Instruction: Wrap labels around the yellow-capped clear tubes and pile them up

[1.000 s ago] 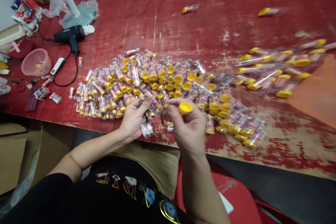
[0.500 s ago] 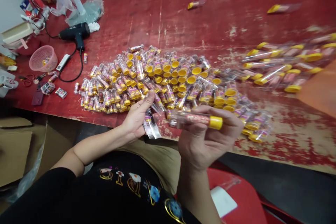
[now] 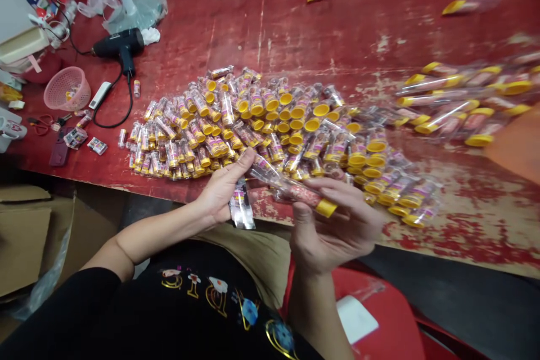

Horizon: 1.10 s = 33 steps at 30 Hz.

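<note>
My right hand [image 3: 337, 225] pinches a clear tube [image 3: 304, 194] with a yellow cap and pink contents between thumb and fingers, its cap end toward the palm. My left hand [image 3: 221, 188] is closed on clear printed plastic sleeves [image 3: 242, 208], whose flat ends hang below the palm. One clear sleeve [image 3: 265, 170] sticks out past the left thumb and meets or overlaps the tube's clear end; blur hides exactly how. Just beyond both hands lies a large pile of sleeved yellow-capped tubes [image 3: 202, 135].
More capped tubes [image 3: 451, 104] are heaped at the right beside an orange sheet [image 3: 517, 143]; several lie scattered farther back. On the left of the red table [image 3: 202, 22] are a heat gun [image 3: 120, 45], a pink basket [image 3: 67, 90] and scissors [image 3: 40, 124]. A red stool [image 3: 379, 309] stands below.
My right hand has moved left and tilted the tube, bringing its clear end to the sleeve at my left hand. A sleeve now extends from the left thumb. The view shifted slightly.
</note>
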Each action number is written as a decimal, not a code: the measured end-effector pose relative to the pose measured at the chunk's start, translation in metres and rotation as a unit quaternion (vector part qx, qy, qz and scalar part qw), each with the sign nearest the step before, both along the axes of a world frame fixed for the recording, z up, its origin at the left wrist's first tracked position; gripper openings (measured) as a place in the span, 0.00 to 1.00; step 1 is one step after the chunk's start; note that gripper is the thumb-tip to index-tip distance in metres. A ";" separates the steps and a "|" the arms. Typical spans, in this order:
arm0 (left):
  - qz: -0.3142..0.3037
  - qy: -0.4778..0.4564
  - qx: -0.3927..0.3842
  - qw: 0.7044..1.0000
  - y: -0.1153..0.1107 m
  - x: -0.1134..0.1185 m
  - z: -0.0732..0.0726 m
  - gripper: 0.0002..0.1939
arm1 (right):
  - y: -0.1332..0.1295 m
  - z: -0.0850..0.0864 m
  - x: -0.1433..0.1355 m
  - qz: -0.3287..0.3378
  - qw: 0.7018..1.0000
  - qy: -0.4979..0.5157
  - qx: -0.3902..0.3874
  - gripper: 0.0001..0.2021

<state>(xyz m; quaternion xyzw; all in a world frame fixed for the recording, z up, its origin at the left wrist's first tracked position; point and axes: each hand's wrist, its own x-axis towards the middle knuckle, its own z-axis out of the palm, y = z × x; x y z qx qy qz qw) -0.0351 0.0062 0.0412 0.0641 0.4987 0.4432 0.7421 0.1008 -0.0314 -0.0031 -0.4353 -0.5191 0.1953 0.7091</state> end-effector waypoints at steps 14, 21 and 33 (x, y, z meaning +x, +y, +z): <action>0.006 0.110 0.130 0.985 -0.006 -0.011 -0.012 0.24 | -0.022 -0.017 -0.008 -0.019 0.995 -0.002 -0.096 0.16; -0.027 0.220 0.206 0.953 -0.003 -0.034 -0.026 0.22 | 0.015 -0.014 0.005 0.215 0.917 0.228 -0.246 0.12; -0.153 0.259 0.260 0.918 -0.003 -0.052 -0.004 0.11 | 0.069 0.026 -0.002 0.273 0.931 -0.112 -0.216 0.14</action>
